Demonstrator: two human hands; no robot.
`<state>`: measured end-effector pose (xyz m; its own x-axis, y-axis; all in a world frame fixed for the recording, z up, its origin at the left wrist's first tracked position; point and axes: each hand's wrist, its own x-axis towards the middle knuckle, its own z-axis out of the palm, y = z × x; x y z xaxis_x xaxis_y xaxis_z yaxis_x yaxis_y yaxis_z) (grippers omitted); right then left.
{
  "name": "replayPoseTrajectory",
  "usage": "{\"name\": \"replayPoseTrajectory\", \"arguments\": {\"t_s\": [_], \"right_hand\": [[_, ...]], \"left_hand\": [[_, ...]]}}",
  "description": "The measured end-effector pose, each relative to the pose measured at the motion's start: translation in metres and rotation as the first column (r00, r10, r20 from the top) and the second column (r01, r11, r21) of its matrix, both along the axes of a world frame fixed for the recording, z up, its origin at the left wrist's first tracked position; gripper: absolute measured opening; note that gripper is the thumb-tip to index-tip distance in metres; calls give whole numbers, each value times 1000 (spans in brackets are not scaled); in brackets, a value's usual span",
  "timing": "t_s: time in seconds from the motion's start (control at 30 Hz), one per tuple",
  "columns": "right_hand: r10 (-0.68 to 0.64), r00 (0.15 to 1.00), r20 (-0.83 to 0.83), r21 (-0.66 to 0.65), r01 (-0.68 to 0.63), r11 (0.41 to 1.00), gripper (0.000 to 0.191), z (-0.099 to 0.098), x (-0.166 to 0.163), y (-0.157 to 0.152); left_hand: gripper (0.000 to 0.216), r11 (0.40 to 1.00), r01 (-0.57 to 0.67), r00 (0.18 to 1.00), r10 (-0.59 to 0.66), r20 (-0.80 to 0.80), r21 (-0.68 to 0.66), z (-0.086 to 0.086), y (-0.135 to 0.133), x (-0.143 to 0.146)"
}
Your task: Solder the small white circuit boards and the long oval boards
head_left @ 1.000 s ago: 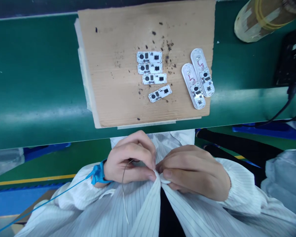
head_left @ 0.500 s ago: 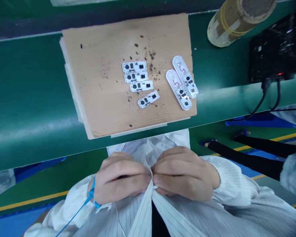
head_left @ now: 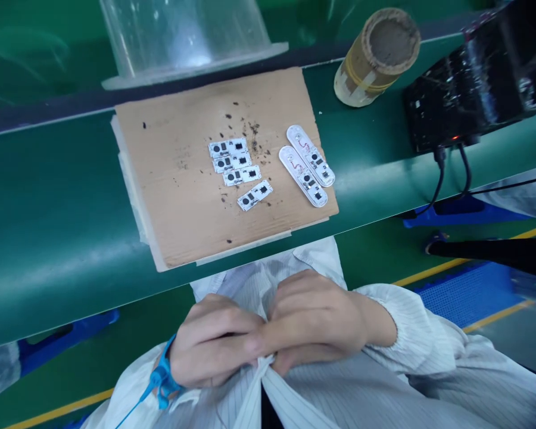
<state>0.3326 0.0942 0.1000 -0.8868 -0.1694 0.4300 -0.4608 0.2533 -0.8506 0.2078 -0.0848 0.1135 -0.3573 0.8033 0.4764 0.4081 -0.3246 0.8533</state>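
My left hand [head_left: 217, 342], with a blue wrist strap [head_left: 163, 378] round its wrist, is closed on the front edge of a white striped smock [head_left: 339, 381]. Meeting it at the chest, my right hand [head_left: 315, 319] pinches the same cloth, its fingers overlapping the left fingertips. What lies between the fingertips is hidden. Beyond both hands, several small white circuit boards [head_left: 236, 177] lie on a cardboard sheet [head_left: 183, 220]. Two long white casings [head_left: 304, 177] with boards and red wires inside rest side by side at the sheet's right.
A cardboard tube [head_left: 361, 65] bound with yellow tape stands on the green table [head_left: 49, 238]. Right of it sits a black box [head_left: 442, 101] with cables and a red light. A clear plastic bin [head_left: 183, 42] is at the back. A person's dark-clothed leg [head_left: 491, 253] shows at right.
The view has shifted, bringing the clear bin into sight. My hands have drawn closer, the right fingers now over the left fingertips. The person at right has partly left view.
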Motion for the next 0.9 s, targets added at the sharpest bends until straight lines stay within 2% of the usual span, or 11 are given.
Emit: {"name": "replayPoseTrajectory", "arguments": {"t_s": [0.07, 0.17, 0.27, 0.43, 0.57, 0.67, 0.73, 0.9], "right_hand": [[26, 1000, 7, -13, -26, 1000, 21, 1, 0, -1], [-6, 1000, -17, -122, 4, 993, 23, 5, 2, -5], [36, 998, 41, -198, -28, 980, 30, 6, 8, -9], [69, 996, 58, -196, -57, 979, 35, 2, 28, -19], [83, 995, 52, -145, -75, 987, 37, -1, 51, -26], [91, 996, 22, -133, -87, 987, 41, -4, 70, -29], [48, 999, -15, -151, -50, 987, 42, -6, 81, -32], [-105, 988, -114, -324, 63, 944, 46, -10, 95, -43]], "left_hand": [[24, 1000, 11, 1000, -11, -2, 21, 1, 1, 2], [25, 999, 32, 999, -31, -32, 36, 2, 1, 7], [24, 999, 27, 997, -25, -67, 37, 5, -2, 13], [26, 995, -93, 977, 86, -196, -22, 13, -14, 32], [27, 983, -146, 929, 175, -325, 110, 17, -24, 55], [28, 980, -154, 919, 189, -347, 127, 17, -30, 71], [27, 982, -140, 910, 178, -375, 127, 15, -33, 78], [33, 972, -129, 869, 206, -449, 195, 13, -26, 88]]}}
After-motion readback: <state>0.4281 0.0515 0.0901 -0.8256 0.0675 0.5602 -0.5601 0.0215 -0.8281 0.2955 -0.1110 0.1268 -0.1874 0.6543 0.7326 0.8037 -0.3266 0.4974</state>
